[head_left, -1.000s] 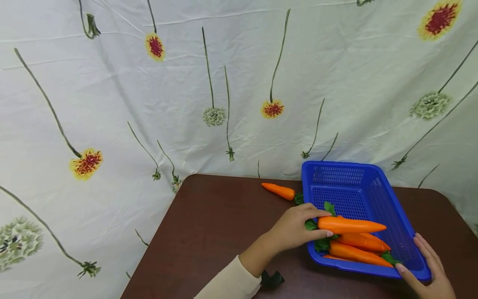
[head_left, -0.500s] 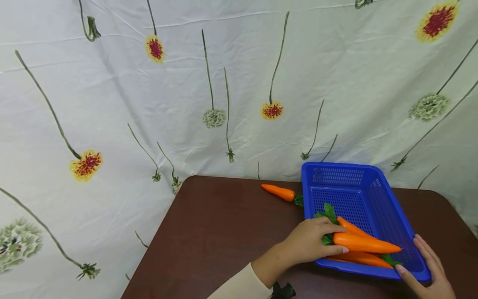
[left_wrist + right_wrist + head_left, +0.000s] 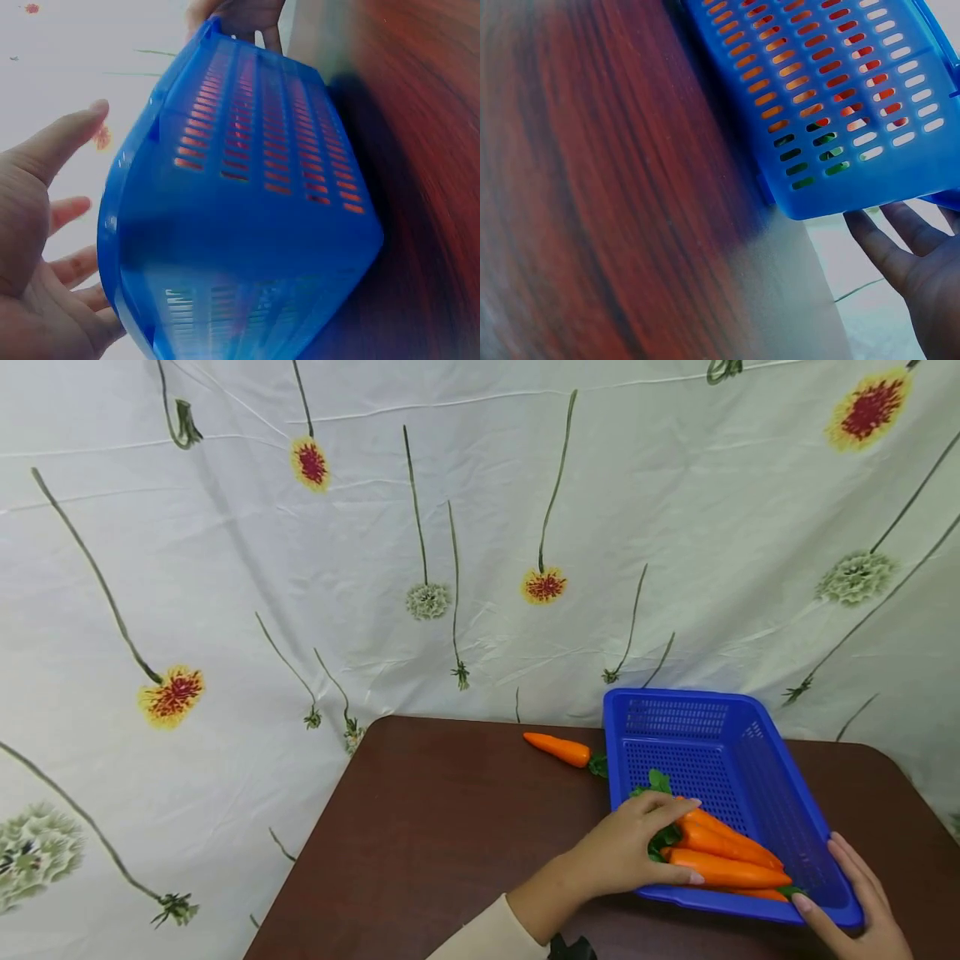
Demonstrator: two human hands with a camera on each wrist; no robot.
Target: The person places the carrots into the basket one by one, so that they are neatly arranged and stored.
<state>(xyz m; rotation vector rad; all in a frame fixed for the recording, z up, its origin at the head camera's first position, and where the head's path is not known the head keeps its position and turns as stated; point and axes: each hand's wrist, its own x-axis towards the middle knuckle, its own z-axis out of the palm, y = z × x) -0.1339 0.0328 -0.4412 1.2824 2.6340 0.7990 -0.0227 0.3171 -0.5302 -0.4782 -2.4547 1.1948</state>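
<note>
A blue plastic basket (image 3: 776, 793) with slotted walls holds several orange carrots (image 3: 731, 867) with green leafy tops, bunched toward its near side. Over their leafy ends, at the basket's left wall, my left hand (image 3: 622, 852) has its thumb and fingers spread apart. The left wrist view shows that hand's fingers (image 3: 64, 139) loose beside the basket rim. At the near right corner my right hand (image 3: 862, 910) holds the basket, thumb at the front rim and fingers along the right side. Its fingertips reach the basket's end in the right wrist view.
One more carrot (image 3: 558, 748) lies on the dark brown table (image 3: 450, 810), its leaves against the basket's left side. A black object (image 3: 572, 948) shows under the left forearm. Behind the table hangs a pale flowered cloth (image 3: 360, 543).
My left hand has lowered a carrot onto the others at the basket's near side and let go, its fingers now spread wider. The right hand has stayed on the corner.
</note>
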